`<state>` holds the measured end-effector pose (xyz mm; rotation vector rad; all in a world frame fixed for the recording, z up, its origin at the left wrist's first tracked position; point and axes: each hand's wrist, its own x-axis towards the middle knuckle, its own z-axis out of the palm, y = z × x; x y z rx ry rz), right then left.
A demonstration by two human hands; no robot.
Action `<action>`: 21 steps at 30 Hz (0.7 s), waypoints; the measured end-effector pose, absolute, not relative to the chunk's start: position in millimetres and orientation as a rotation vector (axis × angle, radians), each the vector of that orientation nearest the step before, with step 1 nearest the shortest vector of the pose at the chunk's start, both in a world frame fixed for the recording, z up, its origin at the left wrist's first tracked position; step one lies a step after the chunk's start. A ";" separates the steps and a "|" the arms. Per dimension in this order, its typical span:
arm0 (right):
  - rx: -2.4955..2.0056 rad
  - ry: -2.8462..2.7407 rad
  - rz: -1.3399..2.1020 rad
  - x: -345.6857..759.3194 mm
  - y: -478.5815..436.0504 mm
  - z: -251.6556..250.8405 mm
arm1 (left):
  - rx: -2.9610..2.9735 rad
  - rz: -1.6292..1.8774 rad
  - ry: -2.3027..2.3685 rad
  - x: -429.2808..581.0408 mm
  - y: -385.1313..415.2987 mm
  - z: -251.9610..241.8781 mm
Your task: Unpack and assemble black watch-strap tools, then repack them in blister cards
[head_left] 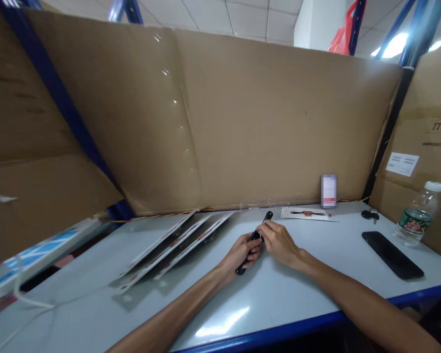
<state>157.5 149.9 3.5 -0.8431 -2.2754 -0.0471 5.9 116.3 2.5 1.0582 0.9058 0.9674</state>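
Observation:
Both of my hands meet at the middle of the pale table (pixel 286 294) around a thin black strap-like object (pixel 266 217). My left hand (pixel 242 252) is curled round its lower part, whose end sticks out below the fingers. My right hand (pixel 279 241) is closed on its middle from the right, and the upper black tip pokes out above it. Just behind, a white packaging card (pixel 306 214) with a dark strap printed or mounted on it lies flat.
A row of flat white packs (pixel 176 242) lies overlapped at the left. A black phone (pixel 391 255), a water bottle (pixel 419 213) and keys (pixel 370 214) sit at the right. Cardboard walls (pixel 264 122) close the back and sides. The table has a blue front edge (pixel 297 326).

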 end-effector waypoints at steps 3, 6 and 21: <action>-0.851 -2.429 -0.216 158.9 146.7 9.8 | 1.036 0.981 0.882 5.9 118.3 0.8; -0.838 -2.539 -0.287 159.7 141.9 19.0 | 1.025 0.991 0.902 5.9 120.4 -1.2; -0.939 -2.368 0.179 158.7 146.5 17.8 | 1.096 0.945 0.964 5.4 123.5 -4.2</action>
